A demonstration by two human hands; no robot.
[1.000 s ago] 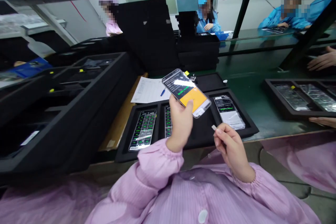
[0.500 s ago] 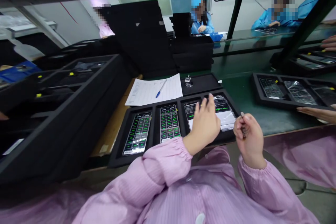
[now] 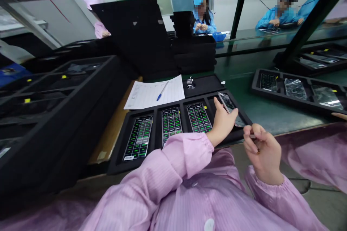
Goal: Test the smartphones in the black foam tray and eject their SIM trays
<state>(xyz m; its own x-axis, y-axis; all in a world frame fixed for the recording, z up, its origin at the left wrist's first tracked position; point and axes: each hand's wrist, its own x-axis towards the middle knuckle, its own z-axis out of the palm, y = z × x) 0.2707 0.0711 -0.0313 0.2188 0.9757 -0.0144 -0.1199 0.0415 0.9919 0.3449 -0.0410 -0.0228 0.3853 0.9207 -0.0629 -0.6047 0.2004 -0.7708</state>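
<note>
A black foam tray (image 3: 119,158) lies in front of me with slots for phones. Three phones with green test grids lit fill its left slots (image 3: 170,122). My left hand (image 3: 222,124) is closed on a fourth phone (image 3: 229,107), tilted up at the rightmost slot. My right hand (image 3: 260,148) hovers just right of the tray, fingers pinched on a small thin metal tool (image 3: 252,136).
A paper sheet (image 3: 151,94) with a blue pen (image 3: 162,91) lies behind the tray. Stacked black trays (image 3: 54,108) stand at left and behind. Another tray of phones (image 3: 295,90) sits at right, by a neighbour's pink sleeve (image 3: 314,151). Workers in blue sit across the bench.
My left hand put the orange-screened phone down into the third slot, then moved right and took hold of the phone in the rightmost slot. My right hand stayed pinched on its tool.
</note>
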